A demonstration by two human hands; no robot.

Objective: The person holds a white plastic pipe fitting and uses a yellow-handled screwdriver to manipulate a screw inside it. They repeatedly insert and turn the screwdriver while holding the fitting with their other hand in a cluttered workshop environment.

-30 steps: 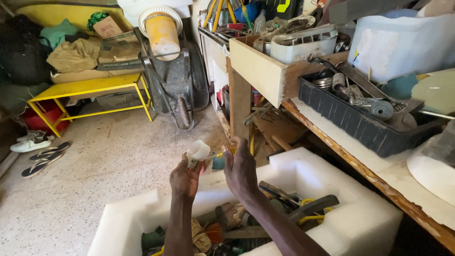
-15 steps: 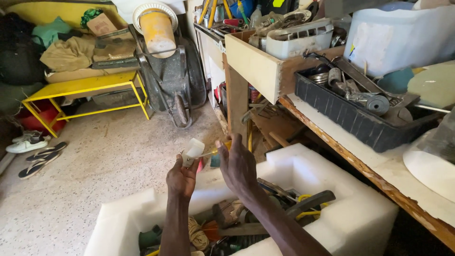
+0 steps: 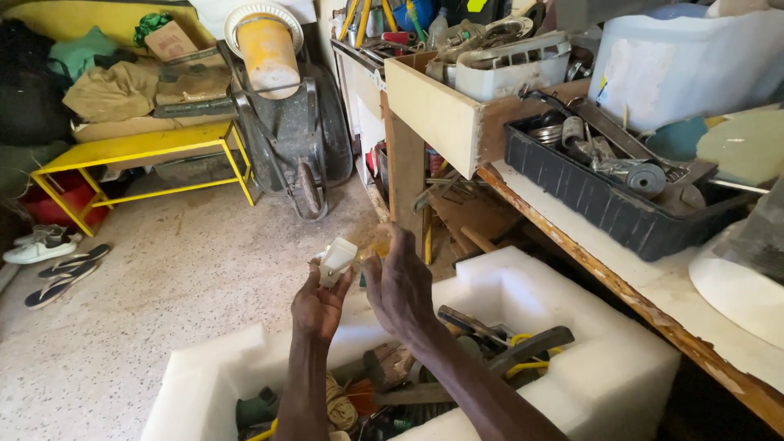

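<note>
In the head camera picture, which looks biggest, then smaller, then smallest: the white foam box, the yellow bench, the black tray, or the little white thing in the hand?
1. White foam box, though it is nearest the camera.
2. Yellow bench and black tray: too alike to rank.
3. Little white thing, held by the left hand.

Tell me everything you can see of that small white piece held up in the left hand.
The small white piece looks like moulded plastic, blocky and slightly tapered, with a recessed face towards the camera; finer detail is too small to tell. It is raised above the white foam box of tools, tilted, and pinched at its lower end by the left hand. The right hand is beside it, fingers spread, apparently not touching it.
</note>
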